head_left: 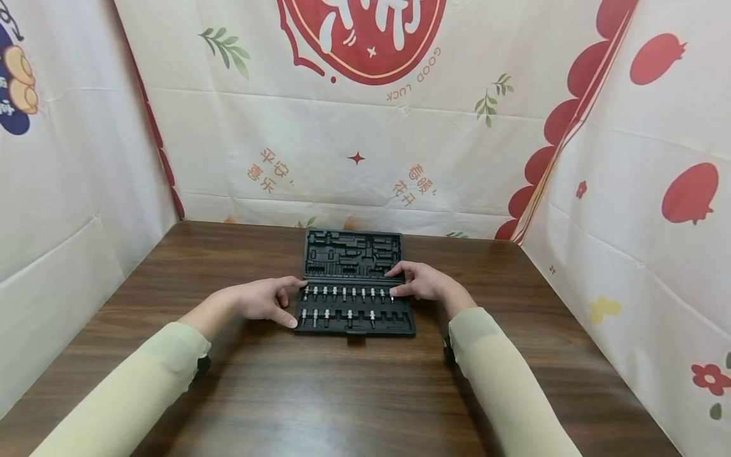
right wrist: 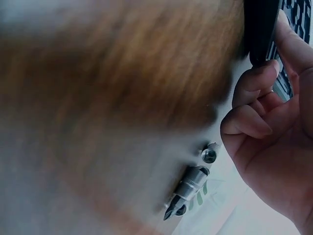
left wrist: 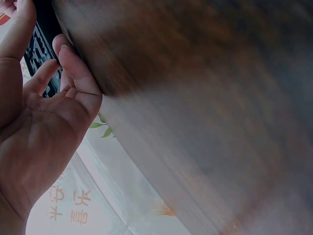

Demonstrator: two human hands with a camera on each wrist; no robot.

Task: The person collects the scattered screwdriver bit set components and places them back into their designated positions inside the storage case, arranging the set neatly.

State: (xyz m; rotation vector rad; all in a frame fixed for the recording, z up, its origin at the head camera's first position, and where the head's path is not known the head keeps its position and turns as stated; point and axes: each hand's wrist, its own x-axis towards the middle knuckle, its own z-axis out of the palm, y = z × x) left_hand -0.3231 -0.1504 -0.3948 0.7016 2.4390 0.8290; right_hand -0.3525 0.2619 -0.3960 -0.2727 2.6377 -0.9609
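A black case of socket bits (head_left: pixel 355 331) lies unfolded on the table, its moulded lid (head_left: pixel 354 254) leaning back at the far side. Silver socket bits (head_left: pixel 344 293) stand in two rows; the front row has gaps, mostly toward the right. My left hand (head_left: pixel 264 300) grips the case's left edge, thumb at the front corner and a finger near the hinge. At the right side, my right hand (head_left: pixel 425 282) holds the edge, thumb beside the last bit of the back row and index finger over the lid's lower corner. Its other fingers curl against the case's side (right wrist: pixel 261 34).
Loose socket bits (right wrist: pixel 188 188) lie on the wood-grain table (head_left: pixel 342 393) beyond the right hand, hidden from the head view. Patterned cloth walls (head_left: pixel 320 139) enclose the table at the back and both sides.
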